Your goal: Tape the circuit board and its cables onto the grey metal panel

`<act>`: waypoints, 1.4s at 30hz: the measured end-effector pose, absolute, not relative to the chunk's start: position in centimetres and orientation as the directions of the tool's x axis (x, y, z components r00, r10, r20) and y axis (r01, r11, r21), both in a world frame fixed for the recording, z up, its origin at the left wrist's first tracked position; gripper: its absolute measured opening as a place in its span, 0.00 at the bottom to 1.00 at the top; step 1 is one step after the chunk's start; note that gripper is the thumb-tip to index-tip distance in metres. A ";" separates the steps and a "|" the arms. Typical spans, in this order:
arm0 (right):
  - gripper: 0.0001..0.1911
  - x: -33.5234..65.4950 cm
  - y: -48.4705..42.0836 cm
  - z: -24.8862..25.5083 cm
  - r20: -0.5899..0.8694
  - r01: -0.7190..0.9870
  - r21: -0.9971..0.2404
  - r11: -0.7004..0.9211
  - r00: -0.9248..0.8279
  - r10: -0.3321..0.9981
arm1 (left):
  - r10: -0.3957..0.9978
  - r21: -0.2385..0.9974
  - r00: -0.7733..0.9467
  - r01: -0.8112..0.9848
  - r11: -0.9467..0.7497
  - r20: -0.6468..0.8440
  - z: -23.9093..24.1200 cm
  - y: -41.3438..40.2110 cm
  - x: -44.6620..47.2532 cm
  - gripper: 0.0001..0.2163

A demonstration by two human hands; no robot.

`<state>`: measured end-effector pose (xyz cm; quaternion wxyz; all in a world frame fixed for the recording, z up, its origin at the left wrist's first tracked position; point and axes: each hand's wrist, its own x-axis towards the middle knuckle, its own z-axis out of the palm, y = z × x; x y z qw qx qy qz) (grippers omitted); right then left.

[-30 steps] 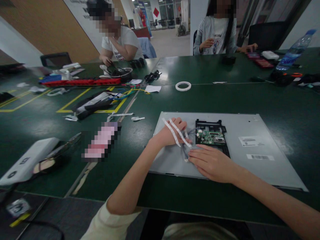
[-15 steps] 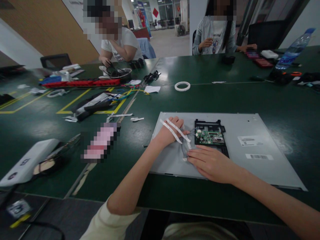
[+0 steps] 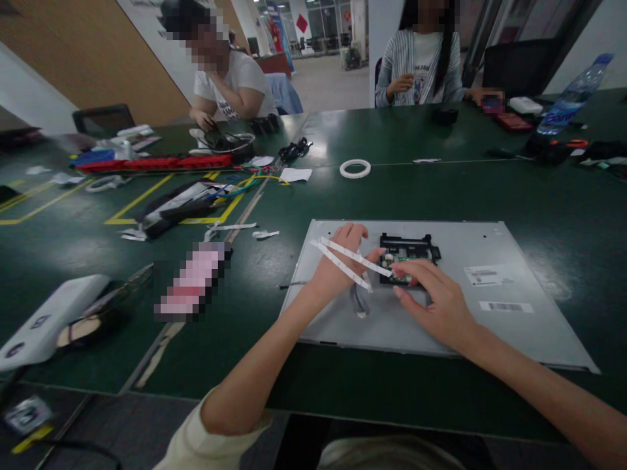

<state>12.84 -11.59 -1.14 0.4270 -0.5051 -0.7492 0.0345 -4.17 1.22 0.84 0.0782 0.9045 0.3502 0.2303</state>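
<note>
A: While the left hand [image 3: 337,271] rests on the grey metal panel [image 3: 490,313], what is stuck to it?

B: 2 white tape strips [image 3: 355,261] lie across its back and run right, toward the circuit board [image 3: 404,264]. The right end of the farther strip meets the fingertips of the right hand [image 3: 438,303].

A: How is the grip of each hand?

B: The left thumb and fingers are loosely curled and narrow; I cannot tell whether they pinch anything, since the strips only cling to the skin. The right hand is spread flat, fingers pointing left, with its fingertips at the strip's end over the board. Whether they pinch the tape or only touch it, I cannot tell.

A: And where is the board?

B: In a black frame [image 3: 409,245] near the middle of the panel, partly covered by the right fingers. A short grey flat cable [image 3: 360,301] lies on the panel just near the left hand.

A: What else is on the green surface [image 3: 490,189]?

B: A white tape roll [image 3: 355,168] far beyond the panel, a tangle of wires [image 3: 245,186] to the far left, and a water bottle [image 3: 571,98] at the far right. 2 people sit along the far edge.
</note>
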 end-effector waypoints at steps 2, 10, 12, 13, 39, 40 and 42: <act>0.20 13.2 -11.4 -1.0 0.636 0.757 -0.453 0.471 -0.096 0.766 | 0.642 0.358 0.689 0.537 -0.764 0.337 0.9 0.3 -3.6 0.11; 0.13 14.7 -11.4 -0.7 0.760 0.735 -0.119 0.668 -0.365 0.538 | 0.574 0.345 0.760 0.473 -0.811 0.306 0.2 -0.9 -2.9 0.11; 0.12 14.9 -11.5 -0.6 0.772 0.720 -0.110 0.685 -0.372 0.515 | 0.576 0.293 0.758 0.501 -0.815 0.307 -0.1 -0.7 -3.0 0.11; 0.12 15.1 -11.5 -0.5 0.779 0.721 -0.108 0.685 -0.366 0.508 | 0.579 0.266 0.754 0.516 -0.814 0.310 -0.2 -0.5 -3.0 0.11; 0.07 23.6 -8.9 -1.5 0.577 0.899 0.104 0.425 -0.402 0.711 | 0.451 0.169 0.865 0.421 -0.891 0.219 -1.4 1.8 2.5 0.17; 0.07 23.7 -8.9 -1.5 0.562 0.899 0.101 0.427 -0.406 0.721 | 0.447 0.180 0.869 0.415 -0.892 0.211 -1.6 2.0 2.6 0.17; 0.08 23.8 -8.9 -1.4 0.529 0.894 0.093 0.439 -0.417 0.739 | 0.443 0.209 0.874 0.403 -0.891 0.202 -2.0 2.4 2.6 0.17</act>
